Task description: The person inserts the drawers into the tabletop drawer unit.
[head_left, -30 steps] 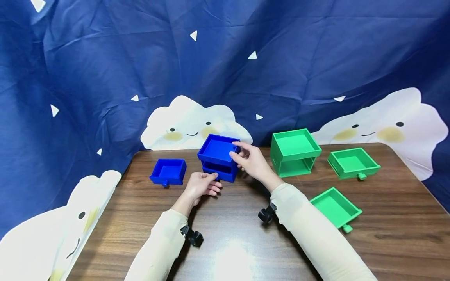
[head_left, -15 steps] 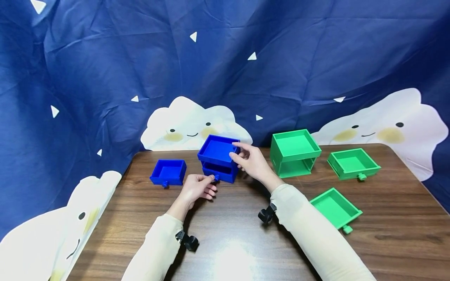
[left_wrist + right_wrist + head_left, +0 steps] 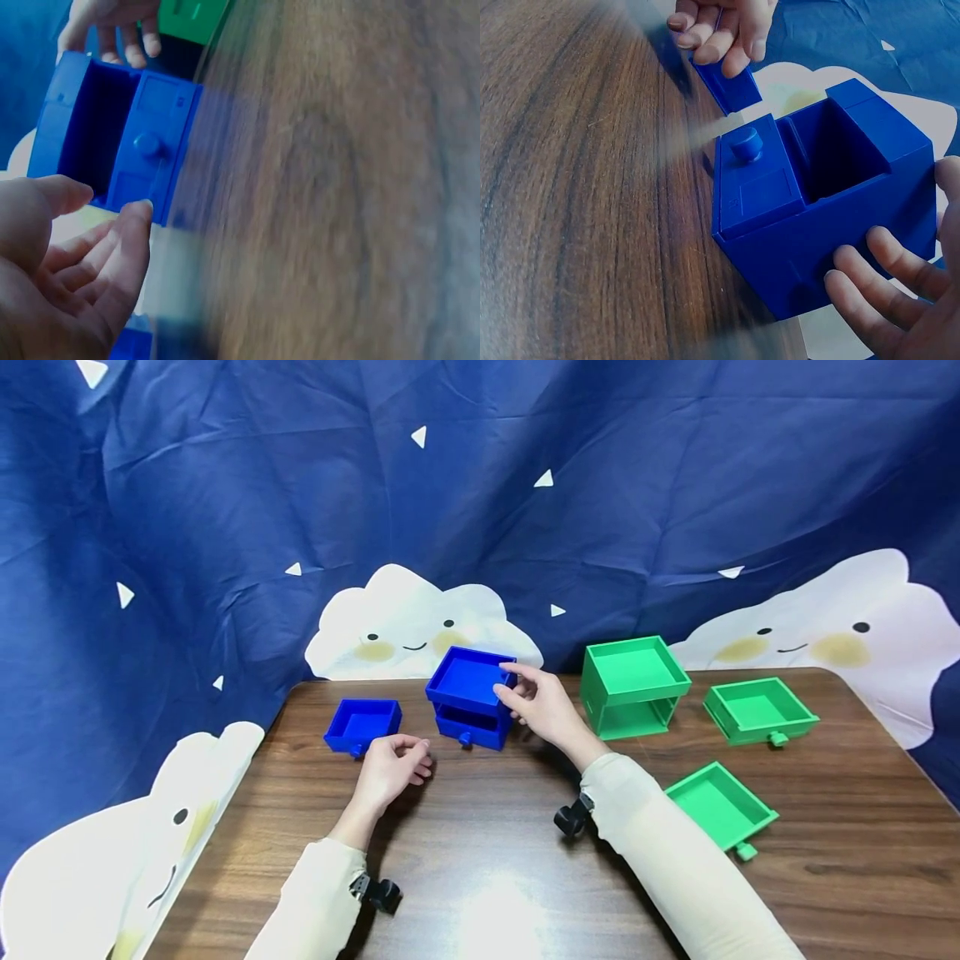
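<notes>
The blue cabinet (image 3: pixel 471 681) stands at the back of the table, its lower slot filled by a blue drawer with a round knob (image 3: pixel 746 143) and its upper slot empty. My right hand (image 3: pixel 546 706) grips the cabinet's right side, thumb and index finger at the top rim; in the right wrist view, fingers (image 3: pixel 885 289) lie against the side wall. My left hand (image 3: pixel 390 768) is in the air between the cabinet and a loose blue drawer (image 3: pixel 365 720), fingers loosely bent and holding nothing. It partly overlaps the loose drawer's knob side.
To the right of the blue cabinet stands a green cabinet (image 3: pixel 636 672) with open slots. Two loose green drawers lie on the wooden table (image 3: pixel 480 860), one at the back right (image 3: pixel 761 706) and one nearer (image 3: pixel 720 808). A blue cloth (image 3: pixel 480 485) hangs behind.
My left hand has let go of the knob on the cabinet's lower drawer and moved left, close to the loose blue drawer. My right hand has stayed on the cabinet.
</notes>
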`<state>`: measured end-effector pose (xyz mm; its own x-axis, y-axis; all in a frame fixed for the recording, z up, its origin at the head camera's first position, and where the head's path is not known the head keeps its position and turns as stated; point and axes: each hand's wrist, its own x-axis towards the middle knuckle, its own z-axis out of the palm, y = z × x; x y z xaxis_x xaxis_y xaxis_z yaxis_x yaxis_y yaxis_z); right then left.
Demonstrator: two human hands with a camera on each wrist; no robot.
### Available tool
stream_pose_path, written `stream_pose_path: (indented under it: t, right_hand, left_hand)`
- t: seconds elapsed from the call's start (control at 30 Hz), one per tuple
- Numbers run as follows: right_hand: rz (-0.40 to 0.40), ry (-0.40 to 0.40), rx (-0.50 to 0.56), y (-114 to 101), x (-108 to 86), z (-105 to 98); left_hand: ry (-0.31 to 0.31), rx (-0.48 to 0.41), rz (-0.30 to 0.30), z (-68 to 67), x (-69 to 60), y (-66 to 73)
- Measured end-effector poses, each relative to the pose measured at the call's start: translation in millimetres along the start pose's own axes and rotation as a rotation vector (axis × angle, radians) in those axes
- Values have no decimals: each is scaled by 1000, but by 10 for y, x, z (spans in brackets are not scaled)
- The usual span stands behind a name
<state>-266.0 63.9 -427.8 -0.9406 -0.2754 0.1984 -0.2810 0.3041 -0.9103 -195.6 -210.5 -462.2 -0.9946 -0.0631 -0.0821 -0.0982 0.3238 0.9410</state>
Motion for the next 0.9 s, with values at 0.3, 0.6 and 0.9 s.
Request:
stream_pose_path:
  t: [0.3, 0.6, 0.9]
  right_hand:
    - [3, -4, -3, -12, 7, 0]
    - [-3, 0, -9, 1, -2, -3]
    - [1, 1, -14, -8, 0, 4]
  left_hand:
    - [123, 121, 46, -165, -69, -33]
    - [240, 378, 174, -348, -132, -172]
    - [311, 513, 151, -503, -171, -203]
